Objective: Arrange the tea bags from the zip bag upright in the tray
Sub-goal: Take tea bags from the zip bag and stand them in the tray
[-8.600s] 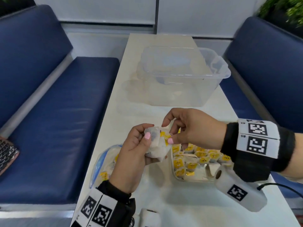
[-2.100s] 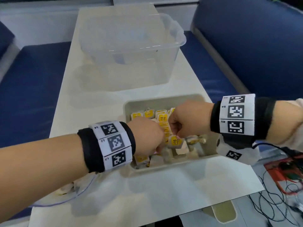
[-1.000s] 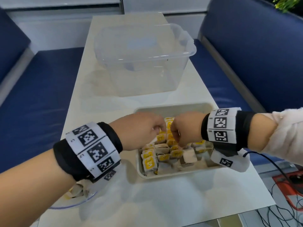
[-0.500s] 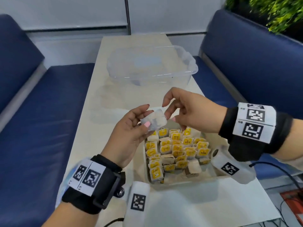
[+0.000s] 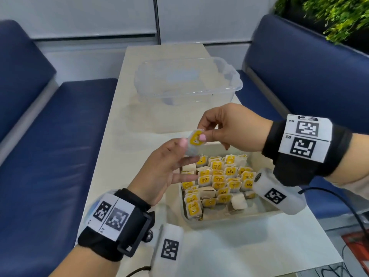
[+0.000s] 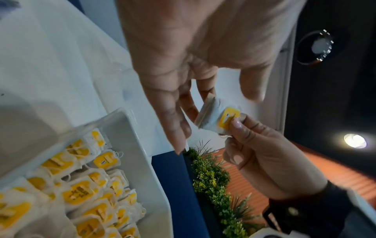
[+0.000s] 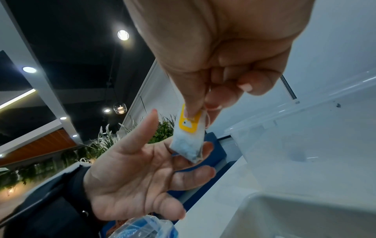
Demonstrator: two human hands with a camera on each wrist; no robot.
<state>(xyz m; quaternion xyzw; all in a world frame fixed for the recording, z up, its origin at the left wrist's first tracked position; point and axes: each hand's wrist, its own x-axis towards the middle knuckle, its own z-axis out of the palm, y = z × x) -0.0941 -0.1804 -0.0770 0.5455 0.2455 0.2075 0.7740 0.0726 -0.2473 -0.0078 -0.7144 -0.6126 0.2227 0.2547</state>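
Observation:
My right hand [image 5: 201,136] pinches one tea bag [image 5: 193,145] by its yellow tag, above the tray's far left corner. The bag [image 7: 189,136] hangs down and its lower end touches the fingers of my left hand [image 5: 187,155], which lies open, palm up, just below. The left wrist view shows the same tea bag [image 6: 215,119] between straight left fingers and the right thumb. The white tray [image 5: 229,224] holds several tea bags [image 5: 219,180] standing in rows, yellow tags up. The zip bag [image 7: 142,225] lies under my left forearm, hidden in the head view.
A clear plastic bin [image 5: 187,80] stands on the table beyond the tray. Blue benches [image 5: 50,156] flank the narrow white table [image 5: 239,252] on both sides. Cables [image 5: 355,216] and a red item lie on the floor at the right.
Both hands rose from the tray. Half a second ago my left hand held the tea bag; now the right hand pinches it by the tag and the left has opened.

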